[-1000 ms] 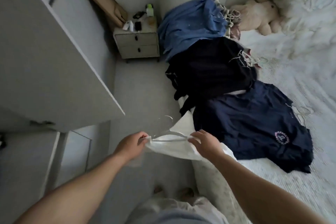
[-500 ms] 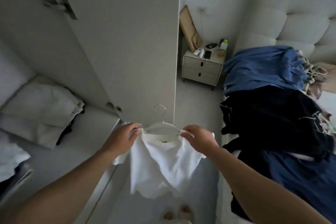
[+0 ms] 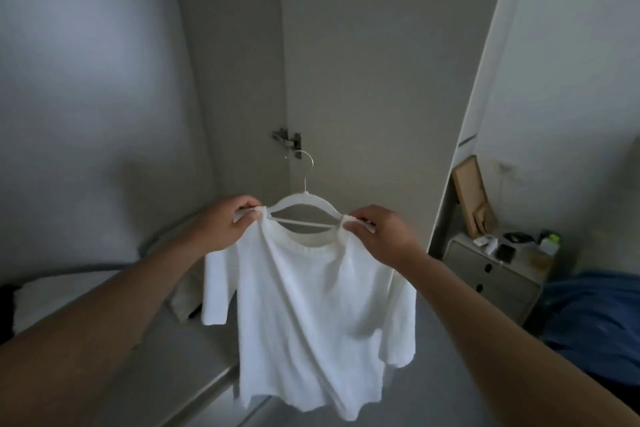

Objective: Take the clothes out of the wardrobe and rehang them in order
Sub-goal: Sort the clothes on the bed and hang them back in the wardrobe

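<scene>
I see a white T-shirt (image 3: pixel 311 315) draped on a white hanger (image 3: pixel 304 210), held up in front of the open wardrobe (image 3: pixel 104 97). The left hand (image 3: pixel 221 229) pinches the left shoulder of the shirt together with that end of the hanger; its fingers (image 3: pixel 247 204) are curled round the fabric. The right hand (image 3: pixel 384 236) pinches the right shoulder and hanger end the same way. The metal hook (image 3: pixel 306 166) points upward, free of any rail, just below a door hinge (image 3: pixel 287 140). The shirt hangs freely, its hem above the floor. To the right, a nightstand (image 3: pixel 491 281) carries small items, and blue fabric (image 3: pixel 599 319) lies on the bed. Folded pale items rest on a wardrobe shelf (image 3: pixel 69 295) at the lower left.
</scene>
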